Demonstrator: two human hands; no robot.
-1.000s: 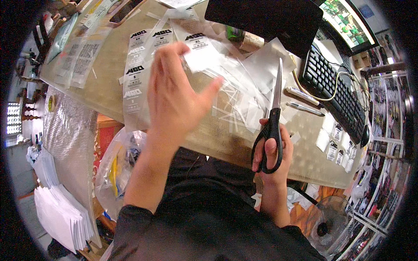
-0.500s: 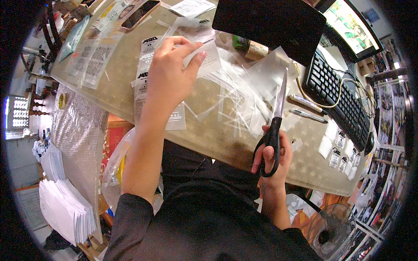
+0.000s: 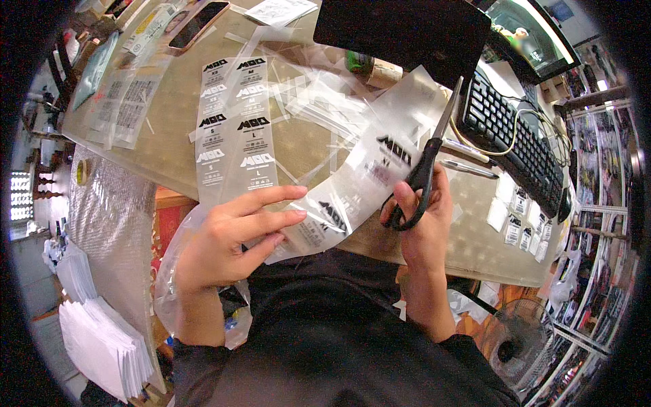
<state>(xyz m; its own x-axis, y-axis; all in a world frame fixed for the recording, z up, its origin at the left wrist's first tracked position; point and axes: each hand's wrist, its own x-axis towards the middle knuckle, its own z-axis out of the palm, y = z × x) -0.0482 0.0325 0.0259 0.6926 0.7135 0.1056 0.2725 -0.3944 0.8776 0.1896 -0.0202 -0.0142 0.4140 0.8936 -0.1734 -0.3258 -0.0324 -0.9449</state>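
Near the table's front edge, my left hand [image 3: 234, 237] pinches the lower end of a translucent film strip [image 3: 366, 159] with black printed labels. The strip curves up and to the right, passing just left of the scissors. My right hand [image 3: 427, 214] grips a pair of black-handled scissors [image 3: 426, 169], fingers through the handle loops. Their blades point up and look closed. Further left, two more printed film strips [image 3: 254, 136] lie side by side, their lower ends close to my left hand.
Clear film offcuts [image 3: 312, 102] litter the table's middle. A keyboard [image 3: 505, 129], a pen [image 3: 468, 168] and small cut labels [image 3: 519, 217] lie to the right. A dark panel [image 3: 400, 37] stands at the back. A phone [image 3: 199, 26] rests far left; stacked white sheets [image 3: 102, 346] sit below.
My left hand has come down from the table's middle to the front edge, bringing a printed strip across toward the scissors. The scissors have risen slightly. The two strips at left are now uncovered.
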